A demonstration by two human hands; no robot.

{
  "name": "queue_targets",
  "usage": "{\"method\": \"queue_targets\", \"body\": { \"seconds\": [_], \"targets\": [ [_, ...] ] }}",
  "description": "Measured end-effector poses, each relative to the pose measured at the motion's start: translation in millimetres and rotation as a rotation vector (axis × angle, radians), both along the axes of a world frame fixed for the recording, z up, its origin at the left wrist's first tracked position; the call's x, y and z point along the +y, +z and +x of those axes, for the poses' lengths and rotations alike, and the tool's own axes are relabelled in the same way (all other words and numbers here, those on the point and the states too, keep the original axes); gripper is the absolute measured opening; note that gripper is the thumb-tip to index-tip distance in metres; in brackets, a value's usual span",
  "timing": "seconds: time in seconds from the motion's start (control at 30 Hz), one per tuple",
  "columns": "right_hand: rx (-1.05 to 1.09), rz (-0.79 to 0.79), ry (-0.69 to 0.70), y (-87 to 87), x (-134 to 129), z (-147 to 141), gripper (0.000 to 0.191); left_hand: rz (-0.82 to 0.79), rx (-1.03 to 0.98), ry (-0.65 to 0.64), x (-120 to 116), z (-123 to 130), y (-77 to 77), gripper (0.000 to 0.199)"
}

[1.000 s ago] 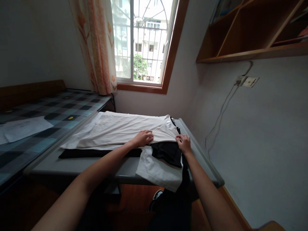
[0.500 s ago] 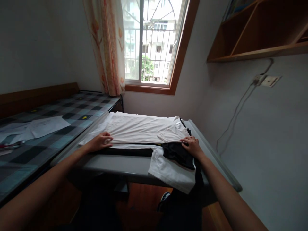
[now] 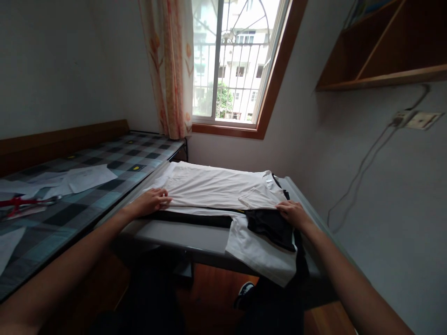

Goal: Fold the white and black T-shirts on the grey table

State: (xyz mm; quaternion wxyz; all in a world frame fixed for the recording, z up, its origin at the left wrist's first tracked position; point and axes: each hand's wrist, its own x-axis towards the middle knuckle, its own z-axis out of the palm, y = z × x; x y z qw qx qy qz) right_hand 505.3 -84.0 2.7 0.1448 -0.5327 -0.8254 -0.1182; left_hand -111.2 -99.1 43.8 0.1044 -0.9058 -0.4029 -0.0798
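Observation:
A white shirt (image 3: 213, 186) lies spread across the grey table (image 3: 188, 237), its collar toward the right and one sleeve folded over its body. My left hand (image 3: 153, 201) pinches the shirt's near edge at the left. At the near right edge, by the folded sleeve, the fingers of my right hand (image 3: 292, 214) are closed on the same shirt. Beneath it are layers of black cloth (image 3: 270, 228) and another white garment, whose sleeve (image 3: 258, 253) hangs toward the table's front edge.
On the left stands a bed with a checked cover (image 3: 139, 156), bearing papers (image 3: 92, 178) and a red-handled tool (image 3: 21, 202). A curtained window is ahead. Wooden shelves (image 3: 384, 60) and a socket with a cable (image 3: 421, 120) are on the right wall.
The view has shifted slightly left, so the scene sits further right. My right hand's fingers have drawn together on the shirt's edge. The shirt lies nearly as before.

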Motion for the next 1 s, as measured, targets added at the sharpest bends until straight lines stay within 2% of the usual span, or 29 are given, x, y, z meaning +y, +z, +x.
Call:
{"method": "queue_targets", "body": {
  "seconds": [0.07, 0.13, 0.23, 0.3, 0.37, 0.43, 0.53, 0.63, 0.83, 1.0],
  "targets": [
    [0.096, 0.032, -0.002, -1.9, 1.7, 1.2, 0.024, -0.007, -0.063, 0.053, -0.3, -0.4, -2.8, 0.029],
    [0.228, 0.061, -0.002, -3.8, 4.2, 2.1, 0.026, 0.008, -0.216, 0.148, 1.4, -0.8, -8.4, 0.022],
    [0.358, 0.062, -0.025, -4.8, 8.3, 1.6, 0.029, -0.011, -0.562, 0.335, 9.5, 0.8, -16.0, 0.030],
    [0.332, 0.043, -0.048, -2.9, 9.2, 0.3, 0.029, -0.065, -0.772, 0.449, 16.0, 3.6, -17.0, 0.040],
    [0.240, 0.027, -0.052, 1.6, 6.6, -1.0, 0.029, -0.101, -0.893, 0.491, 19.7, 6.4, -13.8, 0.046],
    [0.133, 0.022, -0.035, 8.6, -0.3, -1.2, 0.030, -0.130, -0.895, 0.450, 19.0, 7.2, -7.0, 0.046],
    [0.009, 0.035, 0.031, 20.5, -16.4, 0.7, 0.031, -0.211, -0.747, 0.370, 11.2, 2.3, 5.5, 0.038],
    [-0.057, 0.046, 0.107, 29.3, -33.7, 3.0, 0.030, -0.276, -0.677, 0.363, 0.4, -8.0, 15.4, 0.033],
    [0.038, 0.044, 0.110, 34.0, -60.9, 3.1, 0.031, -0.291, -0.904, 0.455, -22.0, -30.3, 24.3, 0.046],
    [0.256, -0.083, 0.126, 43.3, -83.3, -2.8, 0.029, -0.296, -1.084, 0.577, -33.1, -48.8, 30.9, 0.043]
  ]
}}
